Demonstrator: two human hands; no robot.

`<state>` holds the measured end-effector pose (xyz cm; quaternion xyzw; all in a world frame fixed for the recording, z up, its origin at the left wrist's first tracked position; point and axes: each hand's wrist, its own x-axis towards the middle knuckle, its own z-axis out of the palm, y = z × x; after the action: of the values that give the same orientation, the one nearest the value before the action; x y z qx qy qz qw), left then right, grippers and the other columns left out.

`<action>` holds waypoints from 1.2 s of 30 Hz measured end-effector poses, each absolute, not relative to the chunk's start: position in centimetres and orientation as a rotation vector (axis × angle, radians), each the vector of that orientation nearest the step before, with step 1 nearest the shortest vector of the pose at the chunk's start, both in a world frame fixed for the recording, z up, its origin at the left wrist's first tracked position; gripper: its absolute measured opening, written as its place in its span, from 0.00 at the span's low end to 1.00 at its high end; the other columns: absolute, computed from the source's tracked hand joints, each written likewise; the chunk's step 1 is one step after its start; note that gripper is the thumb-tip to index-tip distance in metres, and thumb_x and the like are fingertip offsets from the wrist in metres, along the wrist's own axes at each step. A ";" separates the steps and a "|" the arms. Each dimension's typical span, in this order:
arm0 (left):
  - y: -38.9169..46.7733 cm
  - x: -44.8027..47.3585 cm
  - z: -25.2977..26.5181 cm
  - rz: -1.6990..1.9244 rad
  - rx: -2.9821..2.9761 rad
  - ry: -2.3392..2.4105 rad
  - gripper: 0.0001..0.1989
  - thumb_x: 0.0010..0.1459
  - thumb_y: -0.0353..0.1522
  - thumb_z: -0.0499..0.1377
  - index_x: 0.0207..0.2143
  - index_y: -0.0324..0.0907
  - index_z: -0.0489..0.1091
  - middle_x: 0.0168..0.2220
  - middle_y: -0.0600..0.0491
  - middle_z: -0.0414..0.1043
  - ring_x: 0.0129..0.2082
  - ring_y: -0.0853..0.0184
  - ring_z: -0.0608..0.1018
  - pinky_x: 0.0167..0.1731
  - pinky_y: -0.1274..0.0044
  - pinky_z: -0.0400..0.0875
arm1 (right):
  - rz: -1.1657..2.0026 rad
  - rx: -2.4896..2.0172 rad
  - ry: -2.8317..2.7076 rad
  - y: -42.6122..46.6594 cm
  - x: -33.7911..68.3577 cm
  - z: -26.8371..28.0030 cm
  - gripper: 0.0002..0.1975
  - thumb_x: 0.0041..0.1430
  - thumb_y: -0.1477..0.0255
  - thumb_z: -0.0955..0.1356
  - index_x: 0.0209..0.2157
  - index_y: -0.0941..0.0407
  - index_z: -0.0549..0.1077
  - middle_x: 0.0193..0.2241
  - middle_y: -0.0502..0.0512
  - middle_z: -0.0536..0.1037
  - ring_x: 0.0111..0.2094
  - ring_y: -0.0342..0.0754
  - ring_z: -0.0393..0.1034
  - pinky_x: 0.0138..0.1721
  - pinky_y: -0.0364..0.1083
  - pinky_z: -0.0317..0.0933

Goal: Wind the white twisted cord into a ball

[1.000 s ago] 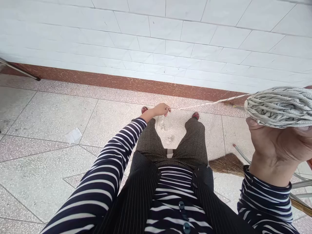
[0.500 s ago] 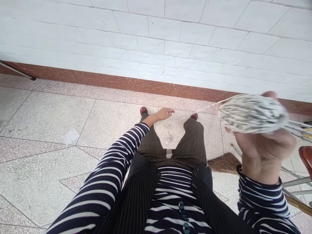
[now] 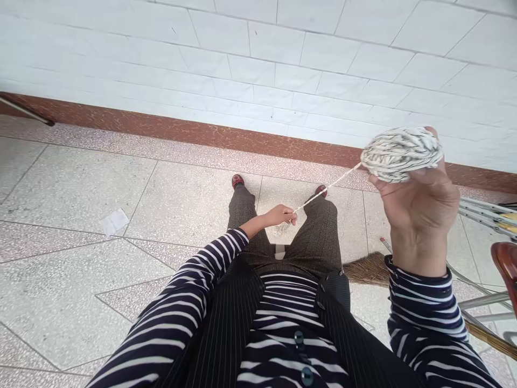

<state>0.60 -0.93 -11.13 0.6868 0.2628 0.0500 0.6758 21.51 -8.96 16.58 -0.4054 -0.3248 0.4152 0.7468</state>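
Observation:
A thick bundle of white-and-grey cord (image 3: 402, 153) is held up at the right, with the fingers of my right hand (image 3: 420, 205) wrapped around it. From the bundle's left end a single strand (image 3: 329, 186) stretches taut, down and leftward. My left hand (image 3: 280, 215) is closed on that strand, low in front of my legs. Below this hand a small loose pile of cord (image 3: 278, 230) lies on the floor between my legs, partly hidden by the fingers.
A straw broom (image 3: 367, 269) lies to the right of my legs. Beyond it are metal bars (image 3: 484, 213) and a reddish-brown chair part (image 3: 504, 264). A white paper (image 3: 114, 221) rests on the floor at left. Ahead stands a white tiled wall (image 3: 262, 70) with a red-brown skirting (image 3: 202, 133).
My right hand has moved up and left with the bundle. My left hand has dropped lower and closed on the strand, which now runs taut between both hands.

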 end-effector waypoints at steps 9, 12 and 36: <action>3.6 -2.3 -11.4 -0.049 1.993 1.000 0.15 0.65 0.31 0.51 0.48 0.38 0.74 0.46 0.46 0.79 0.45 0.61 0.79 0.49 0.72 0.70 | 0.979 -0.956 -0.652 -10.4 21.2 15.3 0.26 0.37 0.78 0.71 0.43 0.49 0.76 0.46 0.52 0.78 0.46 0.52 0.75 0.28 0.43 0.76; 3.7 0.1 -8.8 0.152 1.957 0.902 0.23 0.63 0.33 0.57 0.60 0.41 0.66 0.55 0.44 0.74 0.53 0.59 0.76 0.55 0.70 0.67 | 1.124 -1.009 -0.733 -10.3 19.5 14.6 0.26 0.40 0.78 0.72 0.45 0.47 0.76 0.49 0.51 0.77 0.48 0.53 0.74 0.30 0.45 0.77; 0.9 -0.2 -10.2 0.205 1.871 0.776 0.13 0.65 0.30 0.48 0.37 0.40 0.73 0.38 0.53 0.78 0.39 0.67 0.77 0.46 0.77 0.68 | 1.001 -0.994 -0.713 -9.5 19.8 16.9 0.23 0.41 0.76 0.73 0.43 0.46 0.77 0.49 0.47 0.79 0.54 0.59 0.72 0.35 0.52 0.78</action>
<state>-0.19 0.85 -10.19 0.7822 0.3244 0.0857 0.5249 19.83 -9.48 16.93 -0.4468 -0.3206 0.4501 0.7036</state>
